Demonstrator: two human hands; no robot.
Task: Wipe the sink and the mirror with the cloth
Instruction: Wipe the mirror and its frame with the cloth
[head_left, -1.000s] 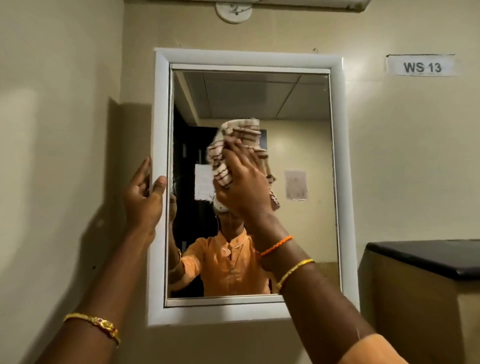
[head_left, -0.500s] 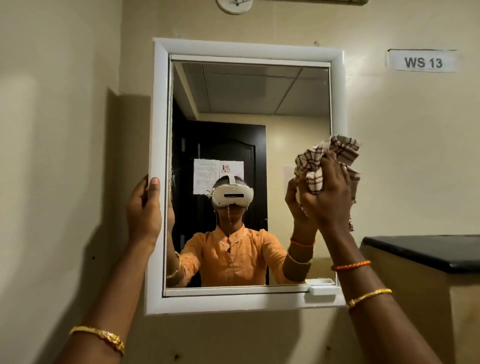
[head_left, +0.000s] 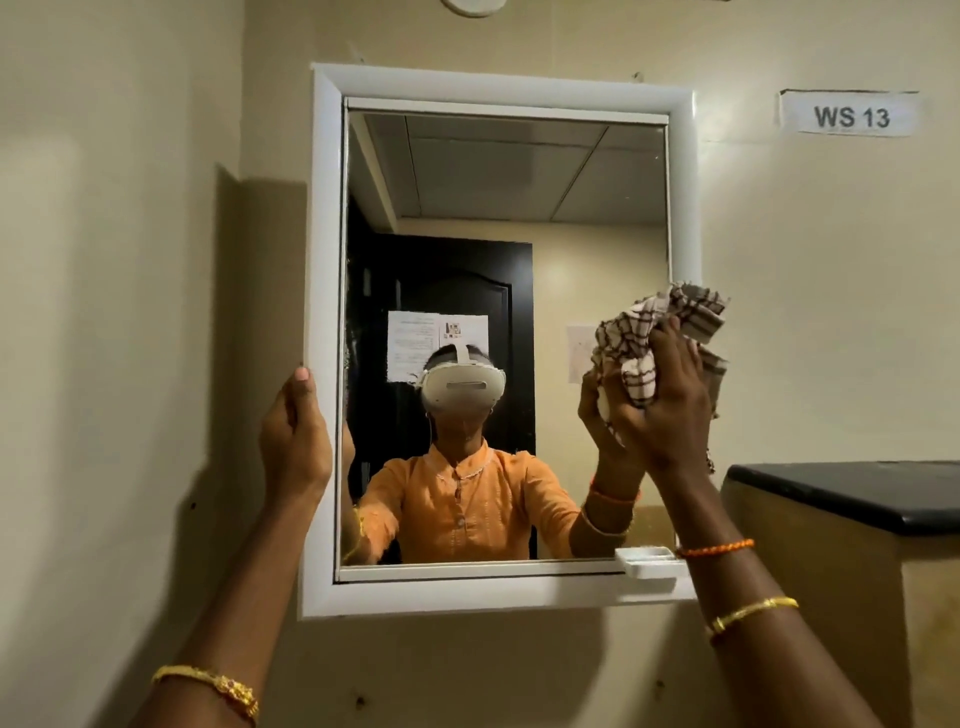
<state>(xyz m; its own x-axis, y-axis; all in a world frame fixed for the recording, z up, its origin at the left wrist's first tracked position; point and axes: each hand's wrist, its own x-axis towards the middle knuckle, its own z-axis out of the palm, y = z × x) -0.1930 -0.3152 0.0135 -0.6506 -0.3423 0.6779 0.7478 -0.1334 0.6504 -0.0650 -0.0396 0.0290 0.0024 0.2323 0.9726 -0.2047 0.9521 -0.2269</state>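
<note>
Wall-hung mirror (head_left: 498, 332): right hand (head_left: 662, 410) bunches cloth (head_left: 644, 343), seemingly against its frame

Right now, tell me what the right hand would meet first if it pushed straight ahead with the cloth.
The right hand holds the bunched cloth at the mirror's right edge. Pushed straight on, the cloth would probably press the glass or the white frame first; depth is unclear.

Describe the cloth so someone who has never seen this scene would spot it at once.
Find the white-framed mirror on the beige wall. At its right edge, about halfway up, the right hand holds a bunched cloth against the glass. It is the only fabric there, cream with dark brown checked lines.
</note>
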